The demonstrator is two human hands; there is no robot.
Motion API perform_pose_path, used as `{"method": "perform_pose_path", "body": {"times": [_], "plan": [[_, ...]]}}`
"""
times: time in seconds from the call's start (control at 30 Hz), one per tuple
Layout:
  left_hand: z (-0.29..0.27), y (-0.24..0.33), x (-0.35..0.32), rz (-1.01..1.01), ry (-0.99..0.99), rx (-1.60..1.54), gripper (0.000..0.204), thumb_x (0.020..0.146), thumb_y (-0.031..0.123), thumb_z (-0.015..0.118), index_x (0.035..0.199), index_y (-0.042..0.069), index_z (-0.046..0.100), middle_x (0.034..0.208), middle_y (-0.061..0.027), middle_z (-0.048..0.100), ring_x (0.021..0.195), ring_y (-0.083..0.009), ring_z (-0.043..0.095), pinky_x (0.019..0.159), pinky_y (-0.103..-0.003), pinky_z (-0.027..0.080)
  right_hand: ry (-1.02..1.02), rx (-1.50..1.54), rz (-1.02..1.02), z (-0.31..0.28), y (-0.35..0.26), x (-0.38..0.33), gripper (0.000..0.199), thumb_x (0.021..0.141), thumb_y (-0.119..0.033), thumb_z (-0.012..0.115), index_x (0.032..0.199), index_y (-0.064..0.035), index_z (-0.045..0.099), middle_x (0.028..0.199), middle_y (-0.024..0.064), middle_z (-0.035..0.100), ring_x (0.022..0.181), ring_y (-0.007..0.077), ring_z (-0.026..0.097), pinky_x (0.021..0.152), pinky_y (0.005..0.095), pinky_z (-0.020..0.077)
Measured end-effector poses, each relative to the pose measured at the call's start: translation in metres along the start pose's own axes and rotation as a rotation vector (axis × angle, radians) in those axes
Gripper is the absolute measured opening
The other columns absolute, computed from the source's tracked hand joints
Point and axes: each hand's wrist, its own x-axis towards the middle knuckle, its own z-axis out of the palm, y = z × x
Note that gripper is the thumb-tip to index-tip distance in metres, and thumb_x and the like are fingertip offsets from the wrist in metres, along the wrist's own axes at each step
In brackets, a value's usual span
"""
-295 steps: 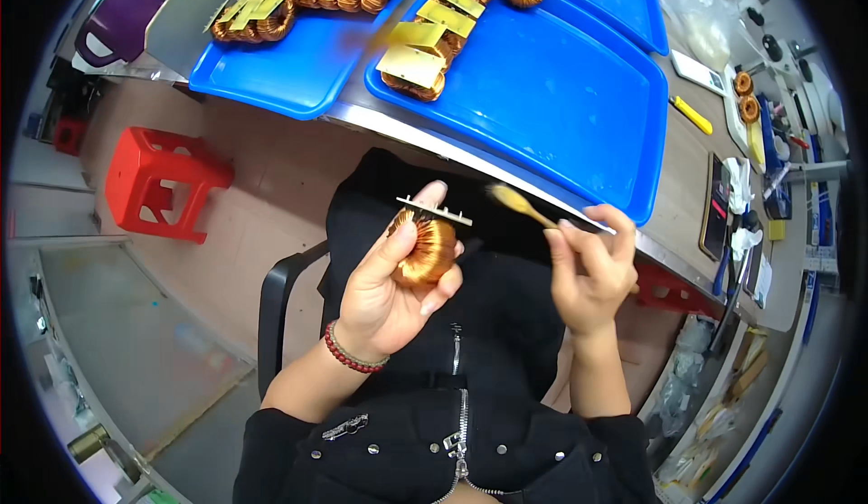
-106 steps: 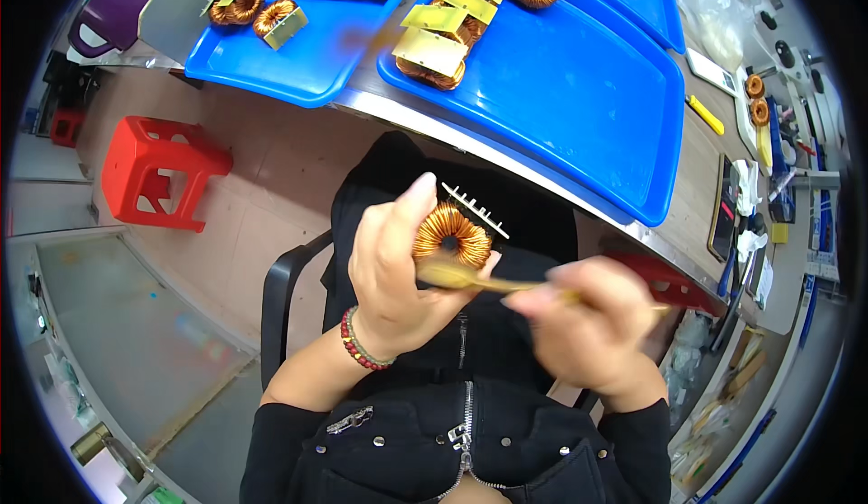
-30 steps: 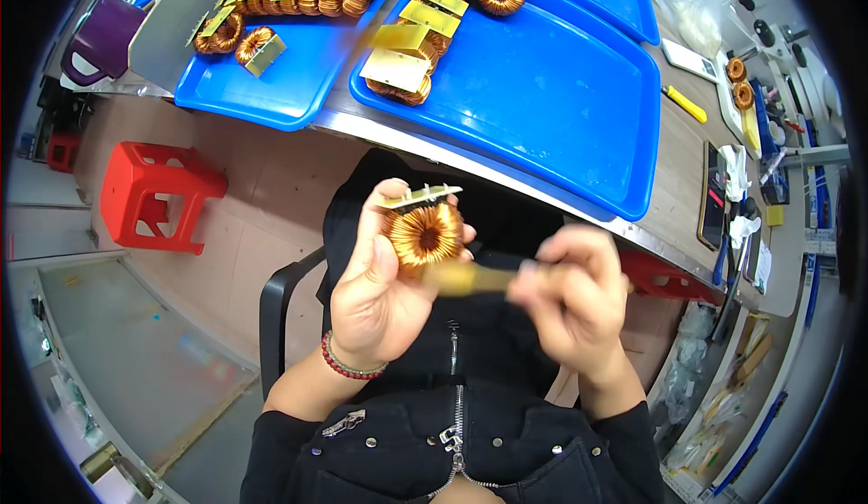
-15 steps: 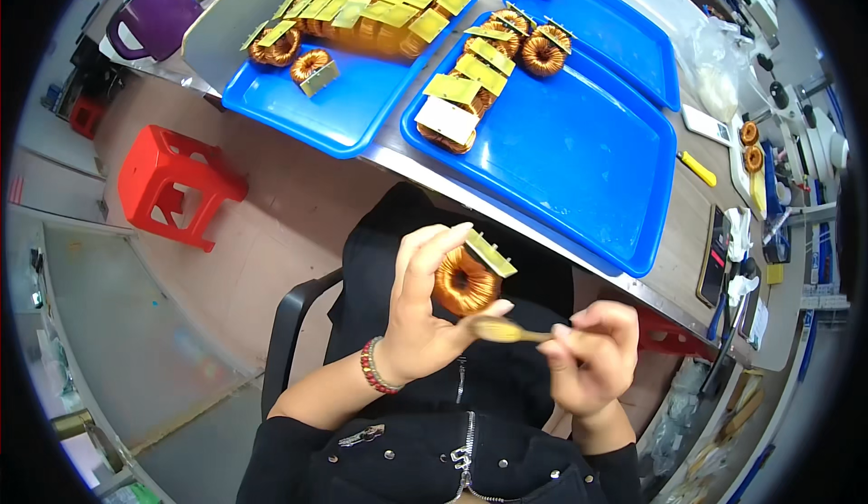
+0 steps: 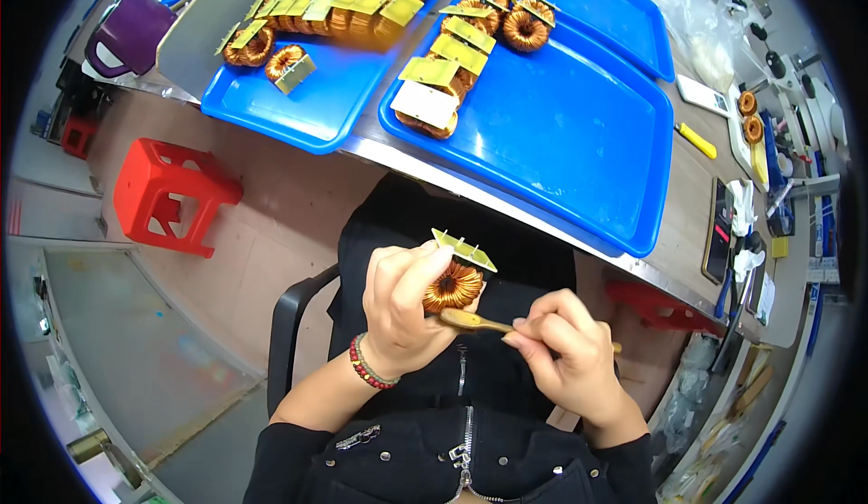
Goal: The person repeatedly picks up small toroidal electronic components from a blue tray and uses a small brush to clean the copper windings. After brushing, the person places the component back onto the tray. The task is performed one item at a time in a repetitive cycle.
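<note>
The left hand (image 5: 402,319) grips the copper-wound ring coil (image 5: 452,287); since a second ago, the right hand (image 5: 565,355) has pinched its yellow-tipped brush (image 5: 470,320) closer, touching the coil at 6 o'clock.

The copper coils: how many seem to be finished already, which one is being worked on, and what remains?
Looks done: many copper coils with yellow plates lie in rows on the left blue tray, more on the middle blue tray. In hand: the left hand holds one coil while the right hand touches a yellowish stick to its underside. Left: cannot be counted; much of the middle tray is bare.
</note>
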Motion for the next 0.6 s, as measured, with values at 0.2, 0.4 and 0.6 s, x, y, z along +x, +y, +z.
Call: {"method": "perform_pose_path", "body": {"times": [0.2, 0.4, 0.6], "plan": [[-0.008, 0.009, 0.012, 0.033, -0.085, 0.079, 0.096, 0.056, 0.007, 0.084, 0.129, -0.001, 0.022, 0.11, -0.0133, 0.044, 0.09, -0.0218, 0.052, 0.072, -0.03, 0.046, 0.089, 0.034, -0.014, -0.002, -0.007, 0.003, 0.013, 0.07, -0.01, 0.072, 0.071, -0.0029, 0.061, 0.075, 0.0058, 0.053, 0.048, 0.0174, 0.053, 0.041, 0.0278, 0.0403], [-0.006, 0.007, 0.003, -0.209, -0.071, -0.158, 0.108, 0.054, -0.001, 0.083, 0.134, -0.001, 0.01, 0.109, -0.0119, 0.04, 0.092, -0.0203, 0.055, 0.078, -0.026, 0.05, -0.148, 0.52, 0.123, -0.021, 0.023, 0.01, 0.012, 0.071, -0.008, 0.072, 0.075, -0.0029, 0.062, 0.079, 0.0061, 0.054, 0.07, 0.0129, 0.056, 0.054, 0.0231, 0.04], [-0.005, 0.006, 0.018, 0.051, -0.026, -0.007, 0.115, 0.051, 0.006, 0.086, 0.134, 0.001, 0.006, 0.107, -0.0121, 0.042, 0.085, -0.0216, 0.055, 0.068, -0.029, 0.048, -0.035, 1.074, 0.205, -0.013, 0.033, 0.028, 0.049, 0.073, 0.004, 0.069, 0.116, 0.0014, 0.045, 0.111, 0.0082, 0.05, 0.101, 0.0118, 0.053, 0.079, 0.022, 0.0444]]}}
